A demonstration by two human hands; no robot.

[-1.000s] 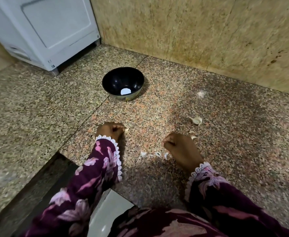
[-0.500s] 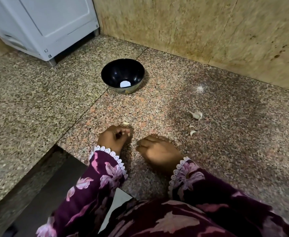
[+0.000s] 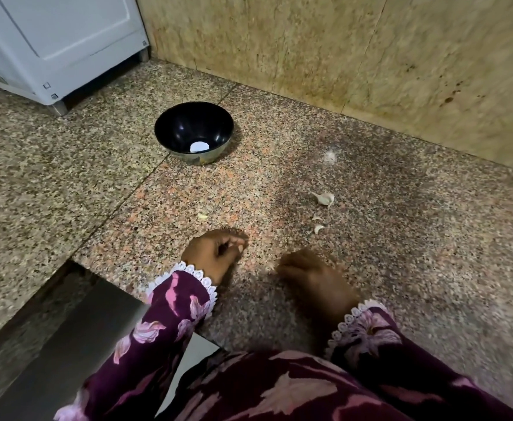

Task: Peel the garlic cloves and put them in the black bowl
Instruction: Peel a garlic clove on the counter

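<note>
The left hand (image 3: 215, 253) has its fingers curled in toward the thumb, and something pale shows at the fingertips (image 3: 239, 242); it may be a small garlic piece pinched there, but blur keeps me from being sure. The right hand (image 3: 313, 275) rests knuckles-up on the speckled stone tabletop (image 3: 97, 183) with fingers folded under; whether its grip encloses anything cannot be told.

Just beyond the left hand lies a small yellowish bit (image 3: 202, 216), possibly a peeled clove or a scrap of skin. To the right and farther out sits one whole unpeeled garlic clove (image 3: 323, 198), with two smaller pale pieces (image 3: 318, 223) between it and the hands, all apart from each other.

Well beyond, near the wall, stands the black bowl (image 3: 170, 132). Inside it only a round white patch shows at the bottom, which looks more like a reflection or mark than garlic.

By this showing the task is at an early stage: the bowl appears to hold no cloves, and at least one clove is not yet peeled.
</note>
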